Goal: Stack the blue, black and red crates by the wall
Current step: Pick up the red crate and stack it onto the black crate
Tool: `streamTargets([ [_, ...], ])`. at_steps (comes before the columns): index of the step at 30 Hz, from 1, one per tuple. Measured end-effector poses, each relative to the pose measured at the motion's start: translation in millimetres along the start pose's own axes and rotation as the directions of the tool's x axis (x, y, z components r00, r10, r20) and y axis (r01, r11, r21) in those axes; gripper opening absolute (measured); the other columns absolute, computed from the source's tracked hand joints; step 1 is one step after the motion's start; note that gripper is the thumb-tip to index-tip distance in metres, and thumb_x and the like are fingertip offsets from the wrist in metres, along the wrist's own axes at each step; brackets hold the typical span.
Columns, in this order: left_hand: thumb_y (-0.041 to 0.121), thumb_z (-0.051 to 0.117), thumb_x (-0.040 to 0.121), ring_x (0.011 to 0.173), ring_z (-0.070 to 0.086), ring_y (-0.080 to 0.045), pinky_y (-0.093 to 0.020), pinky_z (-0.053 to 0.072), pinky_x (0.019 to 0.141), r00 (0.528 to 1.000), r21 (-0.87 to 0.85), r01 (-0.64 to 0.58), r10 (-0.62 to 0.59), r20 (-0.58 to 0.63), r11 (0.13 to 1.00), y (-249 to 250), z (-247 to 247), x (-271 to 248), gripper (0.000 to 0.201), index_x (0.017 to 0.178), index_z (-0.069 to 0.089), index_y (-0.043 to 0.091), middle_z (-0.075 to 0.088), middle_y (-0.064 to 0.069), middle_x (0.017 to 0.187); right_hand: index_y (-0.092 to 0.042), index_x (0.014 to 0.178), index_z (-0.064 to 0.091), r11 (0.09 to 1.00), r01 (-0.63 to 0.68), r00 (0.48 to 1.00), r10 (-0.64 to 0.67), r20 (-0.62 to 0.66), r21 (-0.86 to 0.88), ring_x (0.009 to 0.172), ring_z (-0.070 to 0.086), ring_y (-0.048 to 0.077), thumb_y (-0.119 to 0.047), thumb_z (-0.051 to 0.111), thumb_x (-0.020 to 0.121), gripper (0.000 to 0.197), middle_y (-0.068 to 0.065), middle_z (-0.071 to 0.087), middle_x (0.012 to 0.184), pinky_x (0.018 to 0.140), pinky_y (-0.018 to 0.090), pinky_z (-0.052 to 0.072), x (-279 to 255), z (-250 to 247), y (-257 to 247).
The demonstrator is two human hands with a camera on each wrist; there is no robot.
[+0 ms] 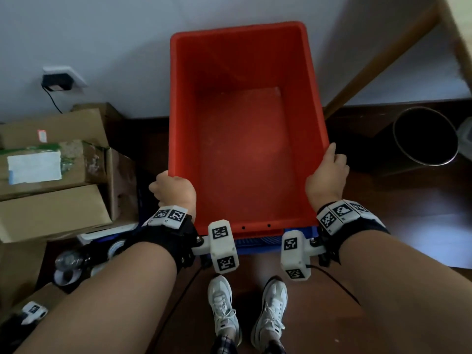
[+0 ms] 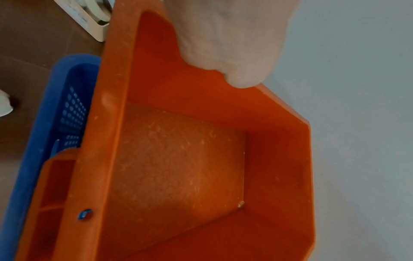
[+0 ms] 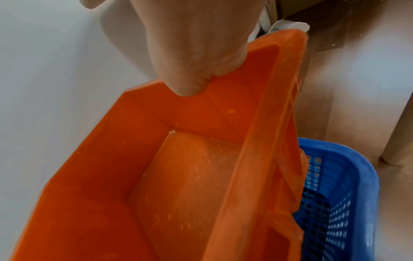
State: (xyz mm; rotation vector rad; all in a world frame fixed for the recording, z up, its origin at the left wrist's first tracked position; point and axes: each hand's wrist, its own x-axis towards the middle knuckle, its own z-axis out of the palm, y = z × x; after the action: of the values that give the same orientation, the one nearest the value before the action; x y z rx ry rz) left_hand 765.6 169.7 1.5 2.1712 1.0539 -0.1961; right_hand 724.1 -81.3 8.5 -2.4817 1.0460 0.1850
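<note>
An empty red crate (image 1: 184, 118) fills the middle of the head view, its far end against the white wall. My left hand (image 1: 173, 192) grips its left rim near the front corner. On the opposite rim my right hand (image 1: 328, 175) holds on, thumb lying along the edge. Under the red crate sits a blue perforated crate (image 1: 258, 244), its rim showing at the near end. The wrist views show the red crate (image 2: 178, 159) (image 3: 178, 176) lowered partly inside the blue crate (image 2: 67, 114) (image 3: 335, 203). No black crate shows.
Cardboard boxes (image 1: 51, 175) are piled at the left, close to the crates. A black round bin (image 1: 425, 136) stands at the right beside a wooden table leg (image 1: 378, 62). A charger (image 1: 57, 81) sits in a wall socket. My white shoes (image 1: 222, 307) stand on the dark floor.
</note>
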Motion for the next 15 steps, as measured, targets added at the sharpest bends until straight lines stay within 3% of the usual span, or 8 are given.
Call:
streamTargets([
  [7, 0.013, 0.039, 0.096, 0.118, 0.051, -0.038, -0.050, 0.042, 0.104, 1.000, 0.028, 0.013, -0.013, -0.007, 1.000, 5, 1, -4, 0.036, 0.128, 0.053, 0.006, 0.043, -0.018, 0.135, -0.018, 0.156, 0.007, 0.999, 0.011, 0.999, -0.009, 0.049, -0.032, 0.125, 0.038, 0.034, -0.001, 0.044, 0.093, 0.075, 0.016, 0.030, 0.145, 0.109, 0.045, 0.038, -2, 4, 6],
  [15, 0.033, 0.056, 0.088, 0.127, 0.039, -0.035, -0.050, 0.036, 0.107, 0.992, 0.063, -0.032, 0.025, 0.120, 0.997, 1, -2, -4, 0.058, 0.135, 0.037, 0.005, 0.034, -0.017, 0.140, -0.009, 0.153, -0.012, 0.988, 0.047, 0.971, -0.010, 0.238, -0.149, 0.135, 0.029, 0.036, -0.015, 0.062, 0.084, 0.101, 0.019, 0.015, 0.153, 0.113, 0.046, 0.027, -1, -8, 3],
])
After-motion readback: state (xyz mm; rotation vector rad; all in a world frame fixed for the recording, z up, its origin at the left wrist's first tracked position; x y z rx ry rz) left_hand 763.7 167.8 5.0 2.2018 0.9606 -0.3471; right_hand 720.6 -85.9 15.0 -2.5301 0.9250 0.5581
